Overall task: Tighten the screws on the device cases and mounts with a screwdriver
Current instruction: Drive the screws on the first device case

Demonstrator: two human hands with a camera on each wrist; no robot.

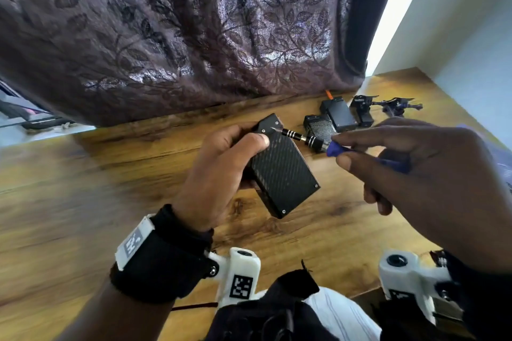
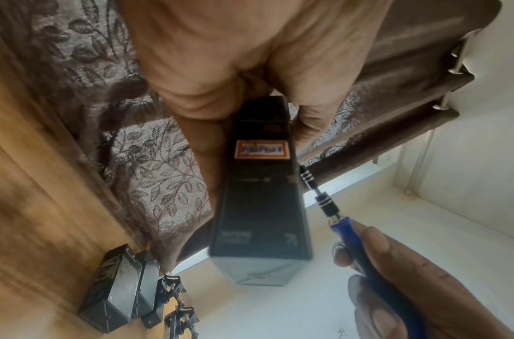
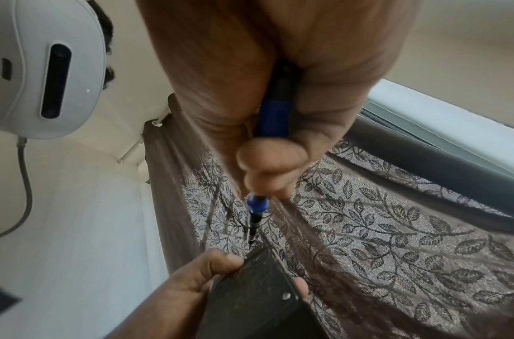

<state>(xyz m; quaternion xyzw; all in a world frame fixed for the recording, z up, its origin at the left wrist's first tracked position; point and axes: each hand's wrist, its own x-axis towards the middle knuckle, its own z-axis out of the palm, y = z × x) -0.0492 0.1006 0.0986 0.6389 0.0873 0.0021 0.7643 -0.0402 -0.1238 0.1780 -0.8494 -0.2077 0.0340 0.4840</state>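
My left hand [image 1: 221,163] grips a black device case [image 1: 282,171] with a carbon-weave face, lifted off the wooden table [image 1: 110,188] and tilted. Its thumb lies across the case's upper part. In the left wrist view the case [image 2: 261,206] shows an orange-bordered label. My right hand [image 1: 401,163] pinches a blue-handled screwdriver [image 1: 310,141] with a black ringed shaft. Its tip sits at the case's top corner, beside a small screw. In the right wrist view the screwdriver [image 3: 257,213] points down at the case [image 3: 264,298] corner. Screws show at the other corners.
Two more black cases [image 1: 332,119] and black mounts [image 1: 388,108] lie at the back right of the table, near a small orange thing [image 1: 328,93]. A purple leaf-patterned curtain [image 1: 194,36] hangs behind the table. A white wall [image 1: 471,50] stands to the right.
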